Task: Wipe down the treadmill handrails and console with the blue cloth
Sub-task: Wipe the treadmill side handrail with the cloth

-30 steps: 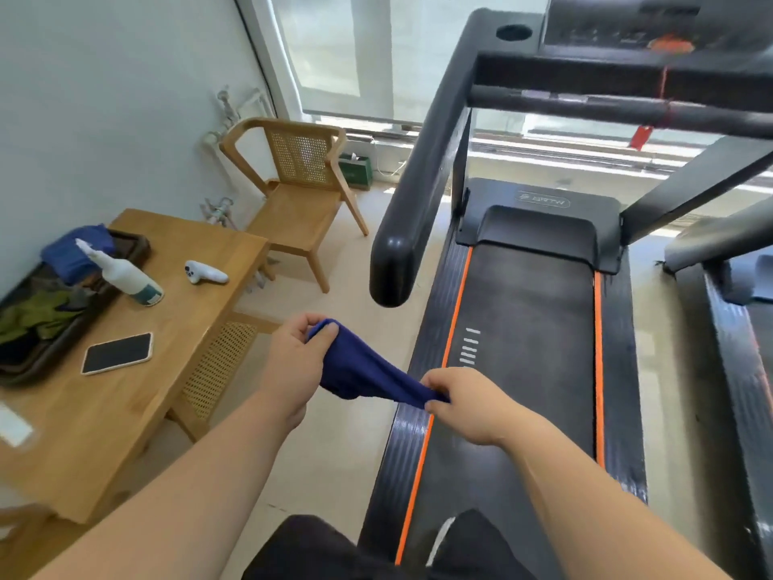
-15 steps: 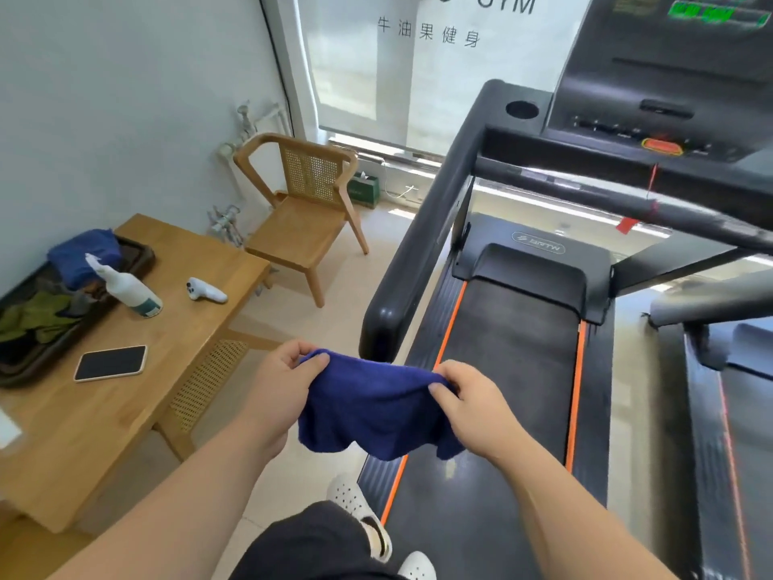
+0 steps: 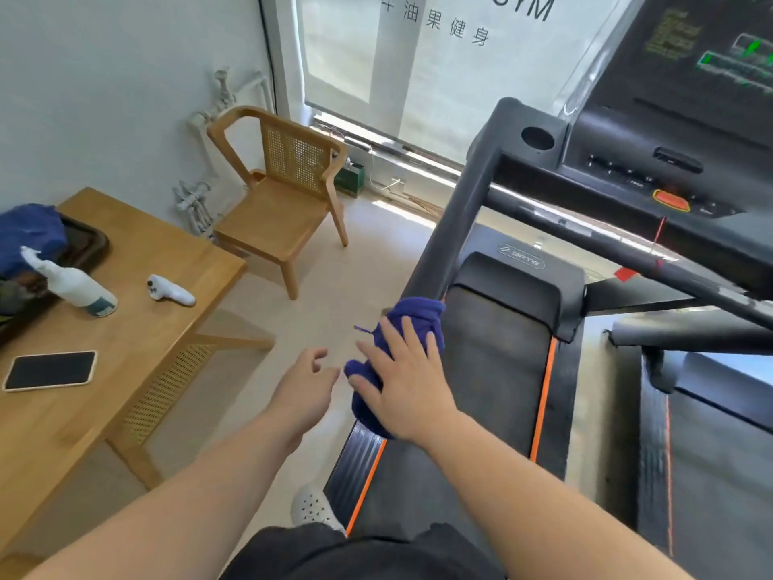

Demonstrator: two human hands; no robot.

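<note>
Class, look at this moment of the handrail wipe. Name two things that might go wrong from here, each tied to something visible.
1. The right hand presses the bunched blue cloth onto the handrail end with flat fingers, the left hand off it; the cloth may slip off.
2. The console display is lit; wiping its buttons might start the belt, or snag the red cord.

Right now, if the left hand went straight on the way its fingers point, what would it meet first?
Probably the blue cloth, which the right hand presses onto the handrail end. The left hand hangs open close beside it, but depth is unclear.
</note>
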